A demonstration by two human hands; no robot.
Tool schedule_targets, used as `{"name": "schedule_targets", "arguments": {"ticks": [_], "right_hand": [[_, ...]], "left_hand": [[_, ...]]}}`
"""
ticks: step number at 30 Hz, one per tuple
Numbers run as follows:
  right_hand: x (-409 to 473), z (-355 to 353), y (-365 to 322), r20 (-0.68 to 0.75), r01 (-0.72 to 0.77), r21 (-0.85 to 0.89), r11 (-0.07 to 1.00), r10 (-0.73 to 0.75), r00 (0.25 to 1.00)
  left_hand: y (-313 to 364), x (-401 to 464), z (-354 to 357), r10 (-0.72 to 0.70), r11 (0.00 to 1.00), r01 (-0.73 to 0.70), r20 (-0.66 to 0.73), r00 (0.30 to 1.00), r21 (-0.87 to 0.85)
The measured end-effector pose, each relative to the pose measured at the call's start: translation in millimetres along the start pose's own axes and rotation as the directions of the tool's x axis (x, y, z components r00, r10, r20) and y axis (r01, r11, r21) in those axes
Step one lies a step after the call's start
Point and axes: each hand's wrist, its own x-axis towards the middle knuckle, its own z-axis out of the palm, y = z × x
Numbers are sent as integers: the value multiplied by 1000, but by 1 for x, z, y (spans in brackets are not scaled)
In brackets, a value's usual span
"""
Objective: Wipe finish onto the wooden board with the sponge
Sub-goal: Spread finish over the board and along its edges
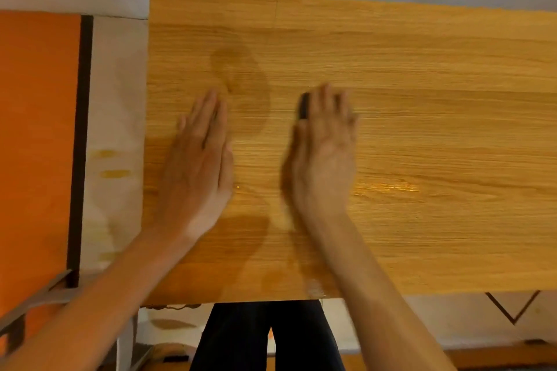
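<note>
From the head view, the wooden board (pixel 391 129) is laid flat across the worktop (pixel 116 99), its long grain running left to right, so that its whole upper face is open to the wiping. Its near edge is set close to the person's legs (pixel 265 337), which keeps the middle of the face within easy reach of both arms.

The left hand (pixel 197 159) is laid palm down on the left part of the board, fingers (pixel 211 111) straight, close together and grasping nothing. It is judged to be placed there to steady the board against the wiping stroke. Just beyond its fingertips a darker wet patch (pixel 241 81) is seen, and more darkened areas lie near the board's near edge, so finish appears to be partly spread already, while the right half looks paler.

The right hand (pixel 324 153) is held a little to the right of the left one, blurred by motion. A small dark sponge (pixel 303 105) is pressed to the wood beneath its fingers (pixel 331 105), only the left end showing. The fingers look bent over the sponge, gripping it; the blur prevents finer detail. Both forearms are stretched forward from the near edge, wrists low.

An orange panel (pixel 36 129) with a dark strip (pixel 83 129) lies at the far left, and yellowish drips (pixel 114 173) mark the pale worktop beside the board.
</note>
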Motion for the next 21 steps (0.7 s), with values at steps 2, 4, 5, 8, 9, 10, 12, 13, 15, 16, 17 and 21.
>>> {"name": "schedule_targets", "arguments": {"ticks": [2, 4, 5, 8, 9, 10, 12, 13, 15, 16, 17, 21], "right_hand": [[-19, 13, -30, 77, 151, 46, 988, -154, 985], [-23, 12, -25, 119, 267, 40, 963, -270, 956], [-19, 6, -12, 134, 302, 17, 953, -302, 944], [-10, -26, 50, 147, 213, -5, 977, -210, 967], [-9, -39, 73, 126, 127, 21, 992, -128, 984], [-10, -53, 92, 104, 36, 57, 998, -41, 994], [-14, -64, 101, 48, -108, 126, 986, 103, 994], [-17, -59, 89, 19, -142, 131, 981, 141, 990], [-28, -40, 51, 4, -74, 90, 993, 73, 997], [-35, -25, 28, 20, 15, 90, 996, -17, 1000], [-43, -12, 6, 52, 107, 108, 988, -113, 992], [-51, -5, -9, 233, 354, 207, 912, -398, 887]], "left_hand": [[6, -28, 3, -13, 1000, 13, 1, 1000, -12], [8, -40, 9, -27, 1000, 27, -20, 999, -14], [9, -41, 11, -34, 999, 34, -30, 999, -7], [10, -40, 15, -36, 999, 37, -56, 998, 20], [8, -39, 15, -34, 999, 35, -61, 998, 22], [7, -38, 15, -35, 999, 37, -60, 998, 25], [6, -38, 16, -42, 998, 44, -62, 997, 35], [6, -38, 16, -38, 998, 41, -70, 997, 45], [6, -38, 17, -30, 997, 35, -77, 997, 67], [6, -38, 17, -28, 997, 34, -75, 997, 73], [6, -38, 17, -27, 997, 32, -71, 997, 73], [8, -37, 16, -43, 996, 47, -48, 998, 75]]}}
